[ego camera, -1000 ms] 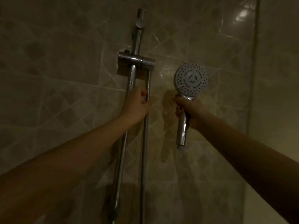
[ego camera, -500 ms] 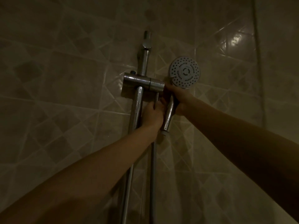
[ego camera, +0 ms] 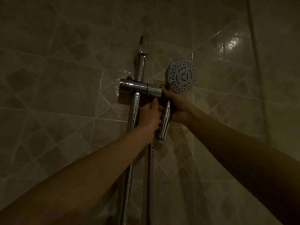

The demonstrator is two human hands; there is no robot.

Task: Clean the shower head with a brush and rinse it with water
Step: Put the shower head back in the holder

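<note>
The chrome shower head (ego camera: 181,76) has a round white face with many dark holes, turned toward me. My right hand (ego camera: 177,105) grips its handle (ego camera: 164,124) just below the face, right beside the chrome holder (ego camera: 140,89) on the wall rail. My left hand (ego camera: 151,116) grips the metal hose (ego camera: 151,168) just under the holder, touching the handle's left side. The handle's lower end points down, apart from the hose. No brush is in view.
A vertical chrome rail (ego camera: 135,111) runs down the tiled wall (ego camera: 65,88) left of the hose. A corner joint (ego camera: 258,78) to a second wall lies at the right. The light is dim.
My right hand has carried the shower head up and left, from free space right of the rail to the holder. My left hand has slid up the hose to just under the holder.
</note>
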